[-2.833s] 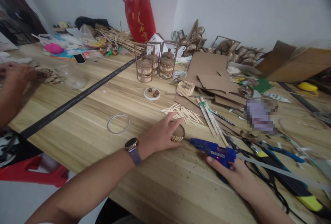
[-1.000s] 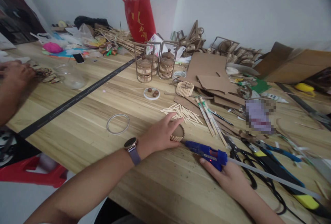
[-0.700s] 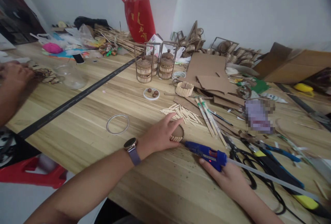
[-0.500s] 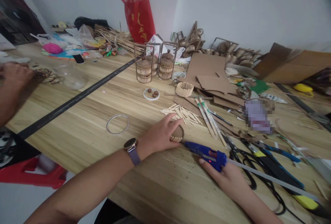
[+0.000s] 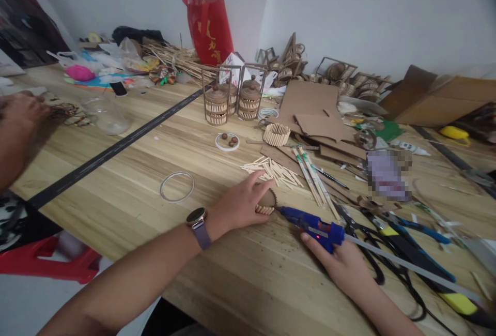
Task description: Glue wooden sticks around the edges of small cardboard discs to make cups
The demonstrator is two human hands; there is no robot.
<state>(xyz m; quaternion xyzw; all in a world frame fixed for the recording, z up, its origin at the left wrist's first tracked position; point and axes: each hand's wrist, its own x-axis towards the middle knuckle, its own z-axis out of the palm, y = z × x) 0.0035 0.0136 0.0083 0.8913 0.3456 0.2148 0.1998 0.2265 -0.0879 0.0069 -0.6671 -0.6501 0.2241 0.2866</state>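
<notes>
My left hand, with a watch on its wrist, grips a small round cardboard piece edged with short wooden sticks. In my right hand is a blue glue gun, its nozzle at the right edge of that piece and a long glue stick out of its back. Just behind my left hand lies a pile of short sticks. A ring of upright sticks stands further back. Brown beads sit inside a white ring, and a larger white ring lies to the left.
Scissors, pliers and a cutter lie at the right. Behind are cardboard sheets, small lantern-like models and a red bag. Another person's hand is at the far left.
The glue gun has shifted slightly right and up, with my right hand following. My left hand keeps its grip with hardly any movement.
</notes>
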